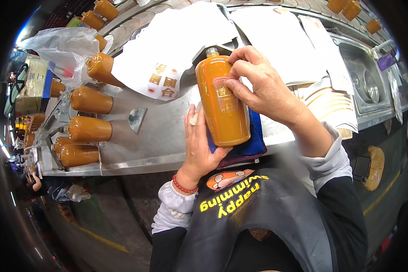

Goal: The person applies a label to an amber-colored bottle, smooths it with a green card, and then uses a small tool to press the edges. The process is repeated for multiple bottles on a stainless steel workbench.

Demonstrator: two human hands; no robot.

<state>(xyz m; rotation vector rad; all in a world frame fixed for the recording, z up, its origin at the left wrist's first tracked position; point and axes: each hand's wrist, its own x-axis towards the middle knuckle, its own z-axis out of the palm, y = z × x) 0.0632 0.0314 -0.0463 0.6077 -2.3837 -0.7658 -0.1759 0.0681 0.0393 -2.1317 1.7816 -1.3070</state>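
A glossy orange-brown bottle [223,125] with a clear neck lies before me, its neck pointing away, over a folded blue cloth [257,131]. A translucent decal [224,94] with characters sits on its face. My left hand [201,146] supports the bottle's lower left side, thumb at its base, fingers spread; a whitish wrap is on one finger. My right hand [258,81] pinches at the decal's upper right edge with thumb and fingers; whether it grips the film I cannot tell. A white decal sheet [166,83] with gold characters lies left of the bottle.
Several similar bottles [90,128] lie along the left of the steel table [149,149]. A triangular scraper-like piece [137,119] lies between. White sheets [275,44] cover the far side. A steel sink [367,81] is at right, a clear plastic bag [64,47] at far left.
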